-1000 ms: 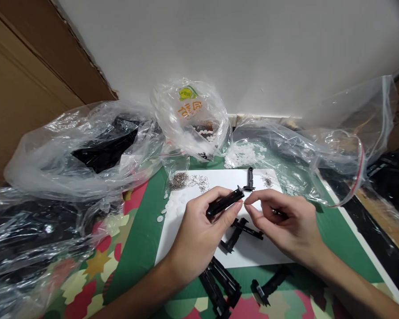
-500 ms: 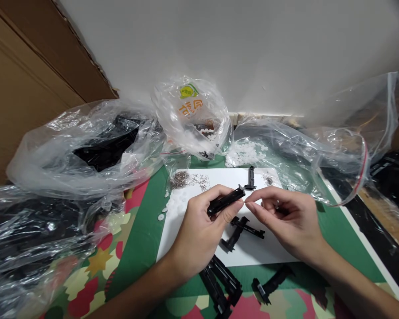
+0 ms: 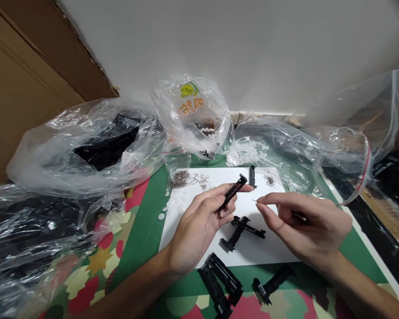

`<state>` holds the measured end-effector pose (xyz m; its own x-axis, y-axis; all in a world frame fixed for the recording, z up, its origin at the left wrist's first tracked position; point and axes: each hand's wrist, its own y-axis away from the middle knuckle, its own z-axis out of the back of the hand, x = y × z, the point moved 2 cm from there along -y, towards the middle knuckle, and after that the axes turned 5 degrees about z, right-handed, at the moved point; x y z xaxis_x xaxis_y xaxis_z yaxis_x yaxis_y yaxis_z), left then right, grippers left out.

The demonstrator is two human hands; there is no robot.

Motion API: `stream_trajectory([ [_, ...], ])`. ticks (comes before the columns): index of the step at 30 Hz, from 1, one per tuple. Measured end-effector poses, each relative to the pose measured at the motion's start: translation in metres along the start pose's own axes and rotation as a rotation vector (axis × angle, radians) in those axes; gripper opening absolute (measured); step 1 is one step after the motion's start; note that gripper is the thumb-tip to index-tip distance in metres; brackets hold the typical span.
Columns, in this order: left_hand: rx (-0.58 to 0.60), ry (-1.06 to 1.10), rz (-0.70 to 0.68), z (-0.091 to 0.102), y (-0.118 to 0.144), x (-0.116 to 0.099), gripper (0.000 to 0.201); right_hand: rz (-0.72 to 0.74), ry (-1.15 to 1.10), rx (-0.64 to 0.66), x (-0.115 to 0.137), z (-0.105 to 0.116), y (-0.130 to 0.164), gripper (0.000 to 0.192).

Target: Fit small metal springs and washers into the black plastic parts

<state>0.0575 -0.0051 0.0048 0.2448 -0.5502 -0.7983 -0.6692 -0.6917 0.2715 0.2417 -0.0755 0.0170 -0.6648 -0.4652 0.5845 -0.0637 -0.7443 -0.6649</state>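
Note:
My left hand [image 3: 199, 221] is closed around a narrow black plastic part [image 3: 234, 192], its slotted side facing up and its far end tilted toward the upper right. To the right, my right hand [image 3: 306, 226] pinches a tiny thin metal pin [image 3: 254, 200] between thumb and forefinger, apart from the black part. Its other fingers are curled, and what shows between them is too small to name. Below the hands, two similar black parts [image 3: 242, 230] lie crossed on a white sheet [image 3: 272, 252]. Another black part [image 3: 252, 176] stands behind them on the sheet.
More black parts [image 3: 221, 283] lie at the front edge, with another [image 3: 273, 283] to their right. Thin metal pieces [image 3: 180, 179] and white discs [image 3: 176, 201] sit on the sheet's left. Clear plastic bags [image 3: 193, 119] line the back; a cardboard box [image 3: 26, 57] stands left.
My left hand has turned the black part so its slotted side shows. My right hand has drawn away to the right, and the thin pin now shows at its fingertips.

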Motion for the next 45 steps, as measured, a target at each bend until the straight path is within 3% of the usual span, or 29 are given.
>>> stream_trajectory([
  [7,0.001,0.106,0.085,-0.001,0.002,-0.004,0.029,0.222,0.044,0.097,0.006,-0.008,-0.002,0.022],
  [10,0.032,0.164,0.138,-0.002,0.003,-0.005,0.026,0.223,0.039,0.099,0.006,-0.009,-0.003,0.022],
  [15,-0.013,0.115,0.09,0.0,0.003,-0.006,0.027,0.201,0.082,0.092,0.008,-0.005,-0.005,0.02],
  [19,0.048,-0.003,0.04,0.005,0.003,-0.004,0.046,0.217,0.093,0.075,0.008,-0.003,-0.004,0.018],
  [24,0.129,-0.024,0.067,0.007,0.001,0.003,0.041,0.198,0.1,0.045,0.009,-0.002,-0.003,0.015],
  [29,0.172,-0.154,-0.098,0.003,0.0,0.003,0.041,0.211,0.088,0.035,0.011,0.001,-0.006,0.014],
  [35,0.087,-0.364,-0.27,0.002,0.003,0.0,0.035,0.363,0.045,0.102,0.009,0.006,-0.005,0.023],
  [40,-0.004,-0.479,-0.306,0.007,0.003,0.005,0.035,0.404,0.038,0.113,0.007,0.01,0.002,0.032],
  [45,-0.005,-0.485,-0.349,0.009,0.003,0.008,0.035,0.405,0.062,0.148,0.006,0.008,0.005,0.034],
])
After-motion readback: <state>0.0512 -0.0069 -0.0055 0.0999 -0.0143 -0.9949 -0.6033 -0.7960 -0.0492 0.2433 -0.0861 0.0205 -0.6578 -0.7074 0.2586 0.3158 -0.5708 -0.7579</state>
